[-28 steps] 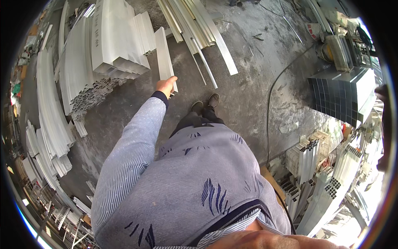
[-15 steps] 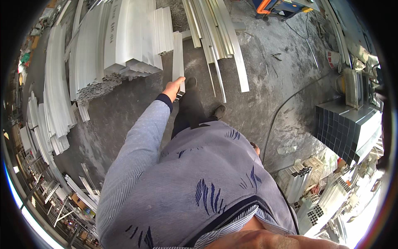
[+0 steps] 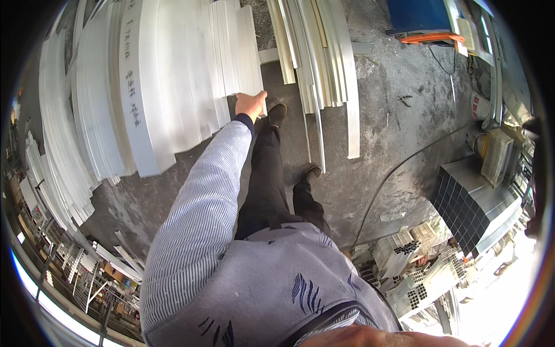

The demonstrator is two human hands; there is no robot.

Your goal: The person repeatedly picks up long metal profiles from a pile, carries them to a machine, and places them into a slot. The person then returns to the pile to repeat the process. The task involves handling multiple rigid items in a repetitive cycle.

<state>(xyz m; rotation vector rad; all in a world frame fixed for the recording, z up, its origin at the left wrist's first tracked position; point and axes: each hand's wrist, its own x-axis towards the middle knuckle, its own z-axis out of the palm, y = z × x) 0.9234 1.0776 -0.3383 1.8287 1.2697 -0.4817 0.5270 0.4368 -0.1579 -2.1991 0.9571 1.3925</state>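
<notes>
My left hand (image 3: 251, 106) reaches forward in a striped sleeve. Its fingers are closed round the near end of a long, silvery metal profile (image 3: 252, 61). That profile lies along the right side of a big stack of pale metal profiles (image 3: 173, 75), close against it. The fingertips are partly hidden behind the profile's end. To the right of the hand, a bundle of narrower, yellowish and silver profiles (image 3: 324, 69) lies with uneven ends. My right hand does not show.
More long profiles (image 3: 58, 127) lie at the left. A dark cable (image 3: 399, 168) curves over the grey floor. At the right stands a block of dark square tubes (image 3: 468, 199), with crates and more tubes (image 3: 416, 272) below. A blue machine with an orange handle (image 3: 433, 38) stands far right.
My view has shifted, showing more of my legs. My left hand stays on the profile, which now sits closer against the stack. The dark shoes have changed position.
</notes>
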